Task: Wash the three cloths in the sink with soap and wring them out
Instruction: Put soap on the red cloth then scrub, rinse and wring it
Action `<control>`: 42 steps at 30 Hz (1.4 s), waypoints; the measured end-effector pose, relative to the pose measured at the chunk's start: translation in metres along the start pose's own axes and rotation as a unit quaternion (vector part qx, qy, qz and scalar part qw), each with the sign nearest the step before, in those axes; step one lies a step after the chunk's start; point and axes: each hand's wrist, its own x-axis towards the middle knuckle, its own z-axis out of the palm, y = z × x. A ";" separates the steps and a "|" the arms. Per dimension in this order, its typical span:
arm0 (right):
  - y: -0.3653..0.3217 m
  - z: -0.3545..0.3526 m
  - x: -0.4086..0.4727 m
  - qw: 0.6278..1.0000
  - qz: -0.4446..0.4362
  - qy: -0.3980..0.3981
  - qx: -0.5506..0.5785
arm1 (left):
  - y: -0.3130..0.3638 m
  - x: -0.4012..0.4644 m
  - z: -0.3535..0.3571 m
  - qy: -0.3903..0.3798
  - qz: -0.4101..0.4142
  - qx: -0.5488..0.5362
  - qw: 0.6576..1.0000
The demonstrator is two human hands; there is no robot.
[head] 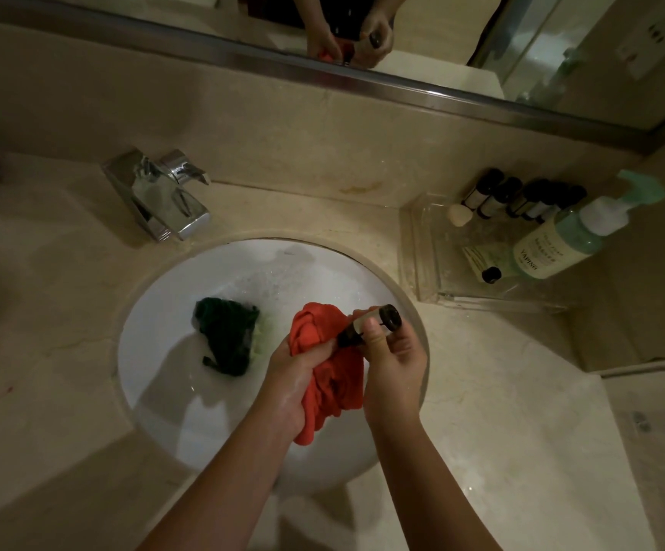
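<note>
Left hand [297, 377] bunches red cloth [328, 375]; right hand [392, 351] pinches small soap bottle [370, 326] — probably uncapped. Squeeze onto exposed fold — stay above sink [243, 264].

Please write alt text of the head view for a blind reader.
Over a white sink, the left hand grips a red cloth while the right hand holds a small dark bottle against it. A dark green cloth lies in the basin.
</note>
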 end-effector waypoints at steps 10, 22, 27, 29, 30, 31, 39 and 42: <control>0.000 0.002 -0.003 0.999 0.010 -0.003 0.047 | -0.002 -0.001 0.001 -0.001 -0.005 -0.005 1.000; -0.001 -0.005 -0.001 0.963 -0.207 -0.027 -0.169 | -0.006 -0.003 0.001 -0.018 0.004 0.009 1.000; 0.001 -0.007 -0.001 0.948 -0.257 -0.020 -0.186 | -0.005 -0.006 -0.002 -0.020 0.009 -0.004 1.000; 0.002 -0.006 -0.002 0.937 -0.274 -0.025 -0.213 | -0.006 -0.007 -0.001 -0.033 0.011 -0.015 0.999; 0.002 -0.005 -0.002 0.943 -0.268 -0.013 -0.197 | -0.006 -0.008 -0.001 -0.029 0.013 -0.016 0.999; 0.002 -0.005 -0.002 0.949 -0.263 0.001 -0.172 | -0.006 -0.008 0.000 -0.023 0.014 -0.016 1.000; 0.009 -0.003 -0.004 0.936 -0.291 -0.001 -0.198 | -0.005 -0.008 -0.001 -0.003 0.015 -0.009 1.000; 0.011 -0.003 -0.002 0.941 -0.256 -0.016 -0.220 | -0.008 -0.007 0.000 0.002 0.014 0.004 1.000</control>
